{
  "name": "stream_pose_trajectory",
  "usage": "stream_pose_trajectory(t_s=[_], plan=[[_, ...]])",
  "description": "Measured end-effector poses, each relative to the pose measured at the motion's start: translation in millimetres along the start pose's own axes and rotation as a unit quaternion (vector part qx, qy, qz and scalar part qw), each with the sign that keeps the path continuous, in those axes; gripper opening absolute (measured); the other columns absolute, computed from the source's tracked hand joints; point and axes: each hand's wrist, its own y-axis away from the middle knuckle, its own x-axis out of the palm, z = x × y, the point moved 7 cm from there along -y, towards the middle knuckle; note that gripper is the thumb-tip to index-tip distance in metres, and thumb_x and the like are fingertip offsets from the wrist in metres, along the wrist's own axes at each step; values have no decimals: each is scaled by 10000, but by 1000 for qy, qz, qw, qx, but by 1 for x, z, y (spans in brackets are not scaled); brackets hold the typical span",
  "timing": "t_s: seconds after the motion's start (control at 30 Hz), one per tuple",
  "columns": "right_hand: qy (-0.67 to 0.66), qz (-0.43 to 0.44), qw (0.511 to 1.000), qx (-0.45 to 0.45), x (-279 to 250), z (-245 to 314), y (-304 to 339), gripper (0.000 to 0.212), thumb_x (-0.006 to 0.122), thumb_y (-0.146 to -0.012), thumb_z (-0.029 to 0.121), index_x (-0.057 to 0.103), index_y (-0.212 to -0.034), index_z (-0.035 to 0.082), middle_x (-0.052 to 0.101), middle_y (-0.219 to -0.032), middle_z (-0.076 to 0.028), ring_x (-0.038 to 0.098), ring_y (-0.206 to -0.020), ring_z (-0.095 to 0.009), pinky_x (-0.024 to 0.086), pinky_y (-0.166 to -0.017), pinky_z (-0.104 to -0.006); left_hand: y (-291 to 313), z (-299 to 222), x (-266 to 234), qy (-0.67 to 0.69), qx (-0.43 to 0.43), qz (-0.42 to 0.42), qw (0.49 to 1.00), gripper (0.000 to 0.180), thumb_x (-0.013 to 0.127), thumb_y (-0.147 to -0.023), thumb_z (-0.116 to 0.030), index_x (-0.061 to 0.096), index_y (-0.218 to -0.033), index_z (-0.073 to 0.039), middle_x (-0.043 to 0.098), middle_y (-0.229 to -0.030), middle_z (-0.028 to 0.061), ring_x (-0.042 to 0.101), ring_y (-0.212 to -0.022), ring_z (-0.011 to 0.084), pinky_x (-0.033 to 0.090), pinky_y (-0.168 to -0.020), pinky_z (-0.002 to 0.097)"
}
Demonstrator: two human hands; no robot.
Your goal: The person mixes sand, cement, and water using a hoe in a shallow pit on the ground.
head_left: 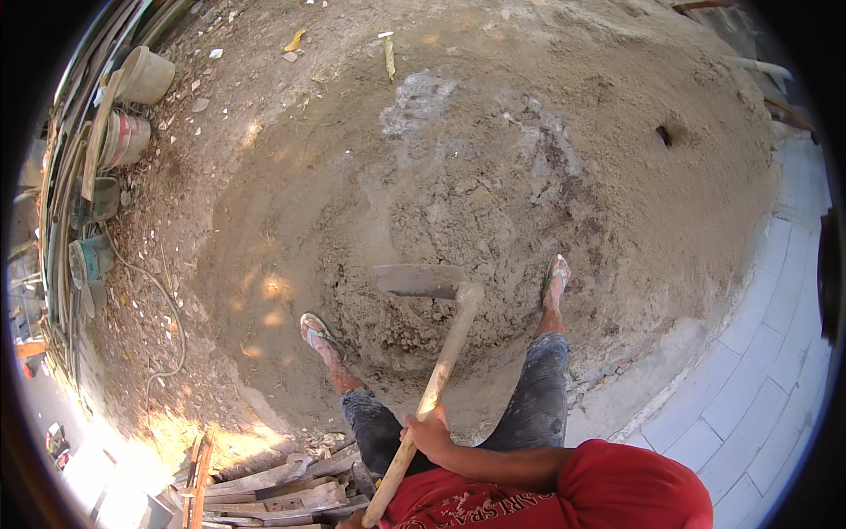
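Person has a long-handled hoe (449,353) in front of the body, its wooden handle (400,464) slanting from the bottom edge, just L of center, up & R to the blade (419,280) near mid-pic. R hand (426,434) is clamped around the lower part of the handle, fingers closed on the wood. L hand (351,520) is down by the handle's butt end, mostly cut off by the bottom edge; can't tell if it's gripping. Blade is out past the handle's top end, pointing L, at the clumpy wet mud (493,238); can't tell if it's touching.

L foot (322,341) & R foot (554,286) are planted apart, in sandals, one each side of the hoe. Dark jeans (548,388) w/ pale smears; red shirt (634,485), bottom R.

Mud has grayish-white patches toward the top, plus a small dark hole (664,136) upper R. Far L: four buckets (147,78) in a row, top to bottom, the lowest one blue, next to long poles (63,198); a thin hose (181,328) curves below them. R side: pale paving (749,388). Bottom, L of the person: stacked wood scraps (295,500), approx beside a sunlit patch.
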Motion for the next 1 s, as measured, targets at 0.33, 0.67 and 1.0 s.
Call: stream_pose_trajectory(t_s=[0.33,0.67,1.0], plan=[[95,-197,906,-363,-134,557,-346,475,590,-966,260,378,-1166,-115,645,-759,-166,654,-542,-245,558,-500,-370,-310,-572,-141,109,322,-165,926,322,645,-826,-167,640,-1106,-9,694,-990,279,664,-954,463,525,-845,526],[112,-158,947,-258,-210,512,-440,519,588,-897,103,382,-1314,-126,655,-892,-217,686,-610,-270,553,-467,-378,-355,-585,-20,164,332,-50,928,333,671,-754,-119,627,-1047,33,679,-843,239,689,-704,356,528,-640,451],[214,-280,927,-129,-200,277,-330,563,660,-866,153,373,-1267,-121,656,-1014,-317,713,-699,-386,593,-633,-444,-263,-366,67,142,230,115,956,395,650,-750,-185,632,-1062,57,669,-974,331,645,-964,495,513,-853,513]])
